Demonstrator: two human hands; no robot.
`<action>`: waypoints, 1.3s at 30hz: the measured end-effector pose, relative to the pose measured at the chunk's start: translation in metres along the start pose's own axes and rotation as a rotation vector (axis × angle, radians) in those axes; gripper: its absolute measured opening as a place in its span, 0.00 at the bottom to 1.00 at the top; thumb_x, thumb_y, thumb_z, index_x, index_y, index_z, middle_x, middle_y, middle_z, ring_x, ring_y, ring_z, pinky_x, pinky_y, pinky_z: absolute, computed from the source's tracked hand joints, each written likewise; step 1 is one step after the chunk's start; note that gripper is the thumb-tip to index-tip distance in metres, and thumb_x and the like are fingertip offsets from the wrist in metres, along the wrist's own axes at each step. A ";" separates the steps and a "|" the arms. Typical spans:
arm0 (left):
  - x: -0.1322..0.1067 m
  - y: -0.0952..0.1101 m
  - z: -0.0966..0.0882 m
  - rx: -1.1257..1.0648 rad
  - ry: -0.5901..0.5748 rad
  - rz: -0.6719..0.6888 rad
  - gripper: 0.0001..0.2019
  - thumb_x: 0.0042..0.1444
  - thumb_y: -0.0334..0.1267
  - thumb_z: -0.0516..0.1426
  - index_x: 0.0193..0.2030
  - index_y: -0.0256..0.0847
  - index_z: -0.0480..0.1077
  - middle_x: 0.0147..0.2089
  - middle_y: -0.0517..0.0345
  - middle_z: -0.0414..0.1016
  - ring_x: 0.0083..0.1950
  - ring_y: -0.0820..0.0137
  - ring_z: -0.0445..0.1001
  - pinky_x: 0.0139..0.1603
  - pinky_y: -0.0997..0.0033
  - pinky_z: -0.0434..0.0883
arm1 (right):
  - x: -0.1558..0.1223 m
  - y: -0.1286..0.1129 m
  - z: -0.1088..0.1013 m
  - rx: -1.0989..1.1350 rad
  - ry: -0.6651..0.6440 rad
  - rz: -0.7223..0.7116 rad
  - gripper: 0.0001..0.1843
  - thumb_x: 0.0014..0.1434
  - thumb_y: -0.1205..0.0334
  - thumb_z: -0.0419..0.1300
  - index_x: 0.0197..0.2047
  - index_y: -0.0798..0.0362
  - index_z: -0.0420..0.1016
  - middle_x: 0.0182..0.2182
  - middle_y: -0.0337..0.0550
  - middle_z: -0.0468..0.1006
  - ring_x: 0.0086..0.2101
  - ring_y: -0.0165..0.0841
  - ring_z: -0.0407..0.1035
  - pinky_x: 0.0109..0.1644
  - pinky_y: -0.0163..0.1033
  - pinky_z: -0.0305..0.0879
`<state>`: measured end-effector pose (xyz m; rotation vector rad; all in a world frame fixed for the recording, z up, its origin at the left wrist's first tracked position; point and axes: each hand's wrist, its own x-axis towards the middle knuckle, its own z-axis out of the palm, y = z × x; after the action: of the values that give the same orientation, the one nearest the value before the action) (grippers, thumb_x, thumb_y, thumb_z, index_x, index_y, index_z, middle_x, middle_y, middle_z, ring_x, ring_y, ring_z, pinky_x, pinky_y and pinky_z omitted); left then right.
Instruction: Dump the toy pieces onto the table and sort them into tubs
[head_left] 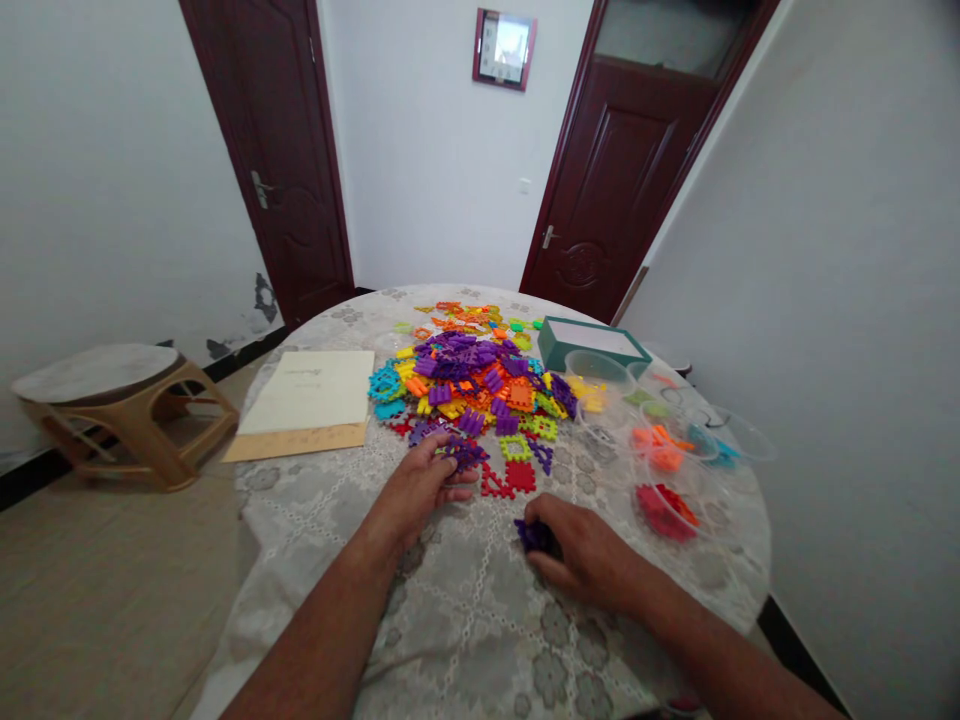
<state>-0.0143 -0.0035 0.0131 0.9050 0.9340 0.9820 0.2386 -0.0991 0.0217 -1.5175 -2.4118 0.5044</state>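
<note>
A heap of colourful plastic interlocking pieces (480,375) lies in the middle of a round table (465,610) with a pale patterned cloth. My left hand (420,485) rests at the heap's near edge, fingers curled on a purple piece (463,452). My right hand (581,555) lies on the cloth nearer me, closed over a few dark purple pieces (534,535). Two red pieces (510,480) lie between the hands.
Clear plastic bowls at the right hold sorted pieces: yellow (596,385), orange (660,445), red (667,510), blue (724,450). A teal box (589,340) stands behind them. A beige folder (311,400) lies at the left. A low stool (120,405) stands on the floor.
</note>
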 end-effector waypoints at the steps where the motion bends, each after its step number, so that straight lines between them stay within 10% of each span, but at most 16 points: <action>1: 0.000 0.000 0.000 -0.002 -0.001 0.002 0.23 0.59 0.32 0.61 0.61 0.40 0.66 0.56 0.40 0.81 0.44 0.62 0.85 0.38 0.66 0.82 | 0.001 0.000 -0.002 0.011 -0.007 0.000 0.18 0.61 0.64 0.63 0.54 0.50 0.69 0.46 0.45 0.78 0.43 0.37 0.72 0.47 0.40 0.64; 10: 0.000 -0.001 0.001 -0.014 -0.012 0.020 0.19 0.57 0.34 0.62 0.56 0.40 0.70 0.55 0.42 0.82 0.43 0.62 0.85 0.37 0.66 0.82 | 0.068 -0.010 -0.027 0.292 0.070 -0.012 0.07 0.64 0.59 0.60 0.36 0.52 0.75 0.29 0.37 0.75 0.31 0.31 0.66 0.35 0.35 0.56; 15: -0.001 -0.001 0.001 -0.040 0.002 0.032 0.19 0.58 0.35 0.62 0.57 0.40 0.71 0.51 0.46 0.81 0.43 0.63 0.84 0.38 0.66 0.82 | 0.114 -0.018 -0.004 0.696 0.274 0.141 0.09 0.58 0.56 0.62 0.34 0.52 0.76 0.26 0.34 0.72 0.29 0.30 0.64 0.32 0.34 0.57; 22: -0.004 0.001 0.005 0.000 0.022 0.047 0.19 0.57 0.31 0.61 0.57 0.40 0.72 0.49 0.48 0.81 0.42 0.65 0.83 0.40 0.66 0.82 | 0.108 -0.014 0.019 0.907 0.356 0.223 0.17 0.61 0.46 0.63 0.32 0.52 0.76 0.22 0.34 0.71 0.24 0.30 0.63 0.29 0.35 0.59; 29: -0.003 -0.001 0.005 -0.051 -0.010 -0.001 0.17 0.59 0.32 0.61 0.55 0.40 0.73 0.54 0.43 0.81 0.44 0.64 0.84 0.42 0.66 0.82 | 0.102 -0.008 0.011 0.314 0.716 -0.035 0.12 0.69 0.56 0.59 0.48 0.50 0.82 0.41 0.47 0.80 0.42 0.38 0.73 0.49 0.42 0.68; 39: -0.005 0.000 0.007 -0.052 -0.040 0.049 0.18 0.55 0.34 0.64 0.53 0.38 0.76 0.54 0.45 0.79 0.51 0.62 0.80 0.44 0.68 0.81 | 0.104 -0.029 0.028 -0.348 0.460 -0.167 0.14 0.70 0.63 0.60 0.56 0.50 0.79 0.43 0.51 0.78 0.44 0.40 0.68 0.49 0.43 0.64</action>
<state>-0.0089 -0.0093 0.0169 0.9039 0.8529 1.0218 0.1596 -0.0209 0.0107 -1.3465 -2.2953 -0.2879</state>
